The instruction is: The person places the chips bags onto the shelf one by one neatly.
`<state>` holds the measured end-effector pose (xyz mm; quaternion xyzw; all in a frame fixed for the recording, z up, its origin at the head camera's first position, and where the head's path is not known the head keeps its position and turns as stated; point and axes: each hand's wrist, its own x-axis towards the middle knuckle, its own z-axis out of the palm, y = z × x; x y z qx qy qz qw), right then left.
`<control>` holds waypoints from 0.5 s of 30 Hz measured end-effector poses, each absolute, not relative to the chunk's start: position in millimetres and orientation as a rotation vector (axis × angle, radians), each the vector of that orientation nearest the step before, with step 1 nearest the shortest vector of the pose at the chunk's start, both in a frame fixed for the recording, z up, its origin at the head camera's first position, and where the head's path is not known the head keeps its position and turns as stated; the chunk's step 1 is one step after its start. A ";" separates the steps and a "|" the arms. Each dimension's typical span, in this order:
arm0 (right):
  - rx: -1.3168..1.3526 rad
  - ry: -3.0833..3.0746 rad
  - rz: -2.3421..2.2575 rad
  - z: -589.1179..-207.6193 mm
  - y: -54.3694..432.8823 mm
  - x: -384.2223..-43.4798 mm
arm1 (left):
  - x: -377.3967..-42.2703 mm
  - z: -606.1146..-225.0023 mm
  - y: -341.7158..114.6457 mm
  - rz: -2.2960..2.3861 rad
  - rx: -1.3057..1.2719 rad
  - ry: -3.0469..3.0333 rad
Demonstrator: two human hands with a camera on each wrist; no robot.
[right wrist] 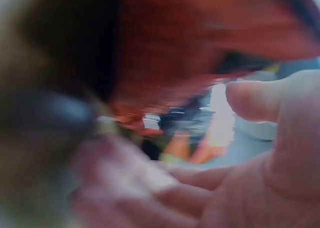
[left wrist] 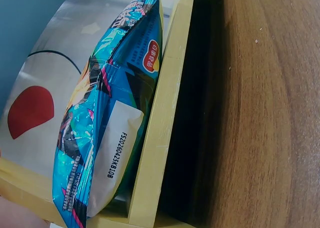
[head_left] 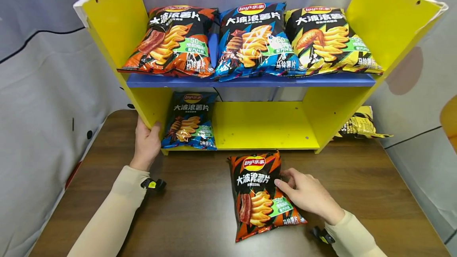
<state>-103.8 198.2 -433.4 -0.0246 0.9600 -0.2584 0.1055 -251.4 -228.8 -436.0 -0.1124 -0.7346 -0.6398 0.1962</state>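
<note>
The right hand [head_left: 307,193] grasps an orange-and-black chip bag [head_left: 257,193] by its right edge, the thumb lying on the front face. This bag is in front of the lower front edge of the yellow shelf unit [head_left: 264,126], over the table [head_left: 192,217]; whether it touches the surface, one cannot tell. The left hand [head_left: 147,144] grips the unit's left side board [head_left: 114,31] near its lower end, the thumb on the inner side. Just beside this thumb, a blue chip bag [head_left: 194,124] stands upright in the left corner of the lower compartment.
</note>
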 end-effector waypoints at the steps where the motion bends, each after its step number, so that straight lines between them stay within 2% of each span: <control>1: -0.063 2.842 -0.694 -427.7 196.3 -100.0 | -251.1 -436.0 -229.0 -1.792 -0.312 -2.059; 8: -0.068 2.955 -0.360 -405.4 174.1 -80.9 | -251.2 -435.7 -228.8 -1.797 -0.318 -2.042; 15: -0.048 2.972 -0.284 -416.5 154.6 -82.4 | -252.0 -436.2 -229.0 -1.801 -0.310 -2.045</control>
